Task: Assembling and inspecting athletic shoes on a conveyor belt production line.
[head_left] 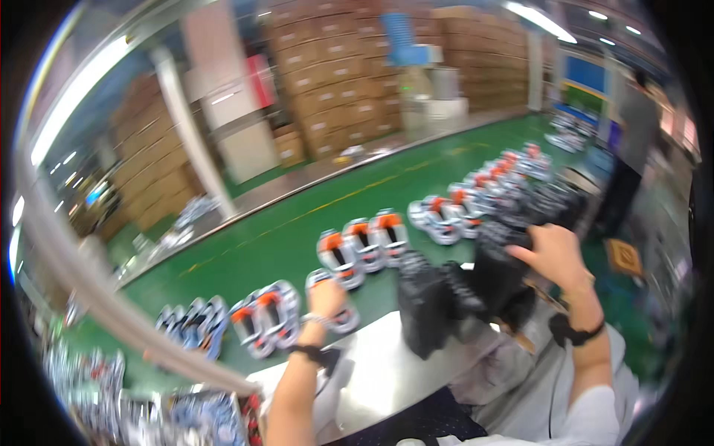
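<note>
Left hand (327,297) closes on a white-and-orange shoe (336,311) on the green surface (297,223); right hand (554,256) apparently grips a black stack (502,271). Steady both before lifting.

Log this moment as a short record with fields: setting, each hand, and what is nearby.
setting: green conveyor belt with stacked cardboard boxes behind
left hand: on a grey and orange shoe at the belt's near edge
right hand: gripping a black shoe
nearby: more black shoes on a pale table; rows of grey and orange shoes along the belt
image: blurred
</note>
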Available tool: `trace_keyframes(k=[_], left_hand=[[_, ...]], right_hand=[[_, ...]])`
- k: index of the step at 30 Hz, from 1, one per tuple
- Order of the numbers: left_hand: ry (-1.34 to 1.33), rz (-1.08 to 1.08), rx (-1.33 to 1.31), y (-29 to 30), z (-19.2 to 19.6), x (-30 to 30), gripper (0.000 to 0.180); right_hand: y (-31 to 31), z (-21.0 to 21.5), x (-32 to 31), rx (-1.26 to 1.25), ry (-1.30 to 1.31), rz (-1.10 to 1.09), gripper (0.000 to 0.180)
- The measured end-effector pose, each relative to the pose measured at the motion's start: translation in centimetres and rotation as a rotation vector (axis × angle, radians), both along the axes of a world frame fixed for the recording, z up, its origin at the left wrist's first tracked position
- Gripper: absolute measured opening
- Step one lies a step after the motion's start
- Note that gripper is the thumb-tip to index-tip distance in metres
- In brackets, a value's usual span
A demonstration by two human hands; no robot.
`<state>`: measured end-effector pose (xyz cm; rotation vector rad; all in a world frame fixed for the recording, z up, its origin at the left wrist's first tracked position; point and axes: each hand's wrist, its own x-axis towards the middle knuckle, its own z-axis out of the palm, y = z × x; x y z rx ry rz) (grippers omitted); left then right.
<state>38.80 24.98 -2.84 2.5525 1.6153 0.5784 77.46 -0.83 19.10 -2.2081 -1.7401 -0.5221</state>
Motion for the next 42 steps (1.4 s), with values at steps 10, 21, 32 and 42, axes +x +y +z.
trace_keyframes(k=[10, 21, 32, 42], left_hand=[[-0.595, 0.110, 0.109, -2.3, -2.5, 3.8, 0.037], [-0.912, 0.213, 0.124, -11.2, -5.4, -0.8, 0.055], [-0.987, 0.273, -0.056, -11.9, -5.3, -2.0, 0.064], [-0.953, 0.301, -0.050, -11.4, -5.4, -2.1, 0.049]], right_hand=[[-1.5, -0.6, 3.1, 0.018, 0.318, -0.129, 0.055], [5.8, -3.1, -21.4, -0.109, 0.642, 0.556, 0.032], [22.5, -15.0, -28.2, -0.502, 0.372, 0.301, 0.054], [23.9, -20.8, -33.7, -0.309, 0.235, 0.334, 0.026]])
